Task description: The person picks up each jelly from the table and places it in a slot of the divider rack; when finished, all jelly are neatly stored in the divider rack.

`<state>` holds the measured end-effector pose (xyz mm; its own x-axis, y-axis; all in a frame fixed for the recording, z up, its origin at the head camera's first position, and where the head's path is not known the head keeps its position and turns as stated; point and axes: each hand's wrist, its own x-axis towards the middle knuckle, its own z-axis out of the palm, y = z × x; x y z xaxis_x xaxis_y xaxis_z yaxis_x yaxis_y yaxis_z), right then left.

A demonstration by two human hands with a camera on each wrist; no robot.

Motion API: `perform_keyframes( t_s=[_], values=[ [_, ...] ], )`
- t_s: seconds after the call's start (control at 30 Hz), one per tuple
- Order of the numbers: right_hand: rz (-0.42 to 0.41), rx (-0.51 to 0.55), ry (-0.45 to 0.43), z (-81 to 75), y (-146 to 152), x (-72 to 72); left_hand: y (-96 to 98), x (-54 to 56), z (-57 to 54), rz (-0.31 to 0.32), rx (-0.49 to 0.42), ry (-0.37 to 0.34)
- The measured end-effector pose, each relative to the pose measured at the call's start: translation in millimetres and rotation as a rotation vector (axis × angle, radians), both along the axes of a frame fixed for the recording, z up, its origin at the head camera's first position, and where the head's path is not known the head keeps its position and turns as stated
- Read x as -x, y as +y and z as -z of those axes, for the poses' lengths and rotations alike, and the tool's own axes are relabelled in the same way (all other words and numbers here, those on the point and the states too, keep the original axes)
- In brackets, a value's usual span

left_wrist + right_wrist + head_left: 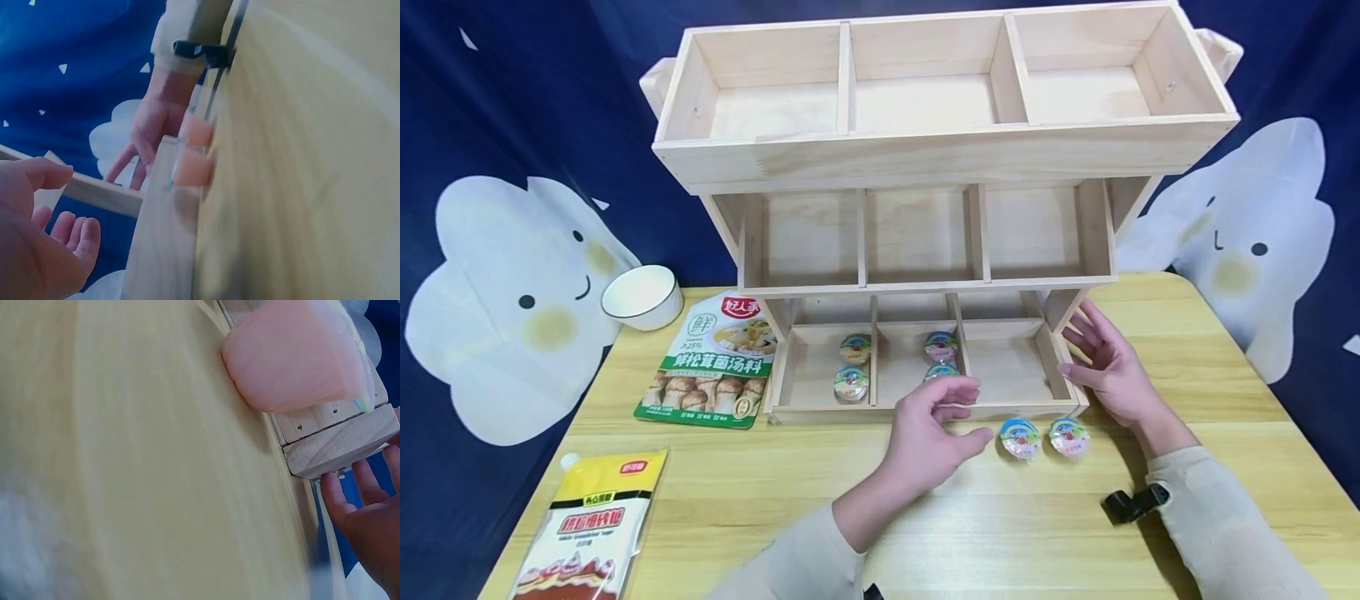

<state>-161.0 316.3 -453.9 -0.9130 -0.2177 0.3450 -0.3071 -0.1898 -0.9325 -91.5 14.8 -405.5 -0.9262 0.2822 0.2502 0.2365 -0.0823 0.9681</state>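
Observation:
My left hand (928, 442) hovers at the front edge of the bottom wooden tray (827, 415), fingers relaxed and nothing in its grasp. It partly covers a jelly cup (941, 372) in the middle compartment; another jelly cup (941, 345) lies behind that one. Two more, a yellowish cup (855, 349) and a pale cup (851, 383), lie in the left compartment. With its fingertips, my right hand (1112, 371) touches the tray's right side. Just in front of the tray, two pink jelly cups (1019, 439) (294, 356) stand side by side on the table.
Above the tray rise a middle shelf (925, 290) and a top shelf (955, 154), each with three compartments. Left of the rack lie a mushroom soup packet (711, 362) and a sugar bag (591, 525), with a white bowl (642, 297) behind. A blue curtain (550, 100) hangs at the back.

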Motion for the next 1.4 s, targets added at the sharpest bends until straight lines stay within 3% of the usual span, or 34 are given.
perform_keyframes(
  t_s=[0.23, 0.4, 0.8, 1.4],
  values=[
    [0.007, -0.003, 0.0, -0.6, 0, -0.6, 9.0, -11.4, 12.1, 0.012, 0.04, -0.066],
    [0.009, -0.001, 0.007, -1.1, 0, -0.4, 14.8, -15.5, 21.7, 0.026, 0.094, -0.056],
    [0.003, -0.005, 0.006, -2.3, 0, 0.9, 28.7, -13.2, 41.0, 0.034, 0.151, -0.106],
    [0.006, -0.009, 0.007, -0.5, -1, -1.0, 52.6, -11.5, 55.0, 0.032, 0.22, -0.132]
  ],
)
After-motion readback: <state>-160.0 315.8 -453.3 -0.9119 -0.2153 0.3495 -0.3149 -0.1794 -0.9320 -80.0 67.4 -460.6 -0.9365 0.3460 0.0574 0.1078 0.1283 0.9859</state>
